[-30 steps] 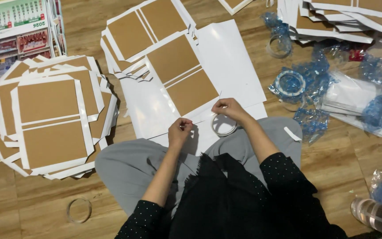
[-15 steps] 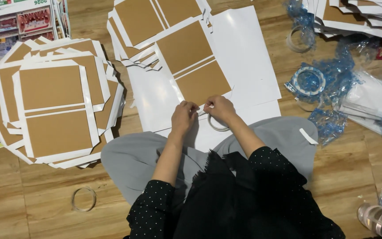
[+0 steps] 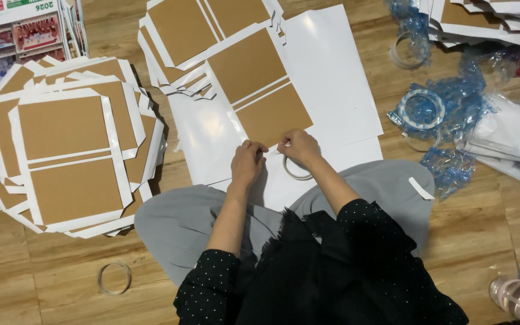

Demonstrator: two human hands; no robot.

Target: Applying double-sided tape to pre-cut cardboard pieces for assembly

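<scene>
One view only, worn on the head and looking almost straight down over the person's lap onto the wooden floor [image 3: 7, 289]. It sits close: forearms and knees fill the lower middle, the left hand [image 3: 247, 162] and right hand [image 3: 299, 147] near centre, the floor running out to every edge.

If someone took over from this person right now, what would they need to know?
Left hand and right hand meet over the white sheet, pinching a small white strip between their fingertips.
A tape ring lies on the sheet under the right hand.
Two brown boards sit on the sheet just beyond the hands.
Done: a pile of white-edged brown boards sits to the left.
Left: whether the strip is stuck down cannot be told.
</scene>
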